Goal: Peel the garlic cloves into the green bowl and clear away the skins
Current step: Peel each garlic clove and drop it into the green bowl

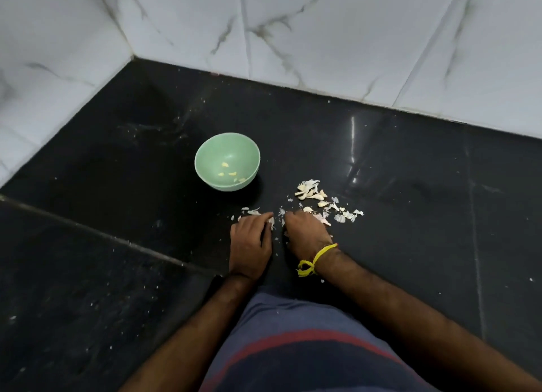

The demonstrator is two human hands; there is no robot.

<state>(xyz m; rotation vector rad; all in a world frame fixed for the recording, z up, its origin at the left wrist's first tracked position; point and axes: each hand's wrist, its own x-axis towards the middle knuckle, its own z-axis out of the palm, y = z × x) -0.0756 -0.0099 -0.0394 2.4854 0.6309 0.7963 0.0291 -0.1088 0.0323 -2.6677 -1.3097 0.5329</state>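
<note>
Two hands worked garlic on the counter.
Left hand (250, 245) and right hand (305, 236) curled over skins (346, 215); grip unclear; green bowl (202, 162) beyond, leftward.

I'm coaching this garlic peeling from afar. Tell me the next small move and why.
Probably finish stripping whatever the two hands work on, then drop any bare clove into the green bowl. The left hand and right hand are down on the black counter among loose skins; their grip is hidden. The bowl holds only a few peeled cloves, and unpeeled cloves wait nearby.
</note>
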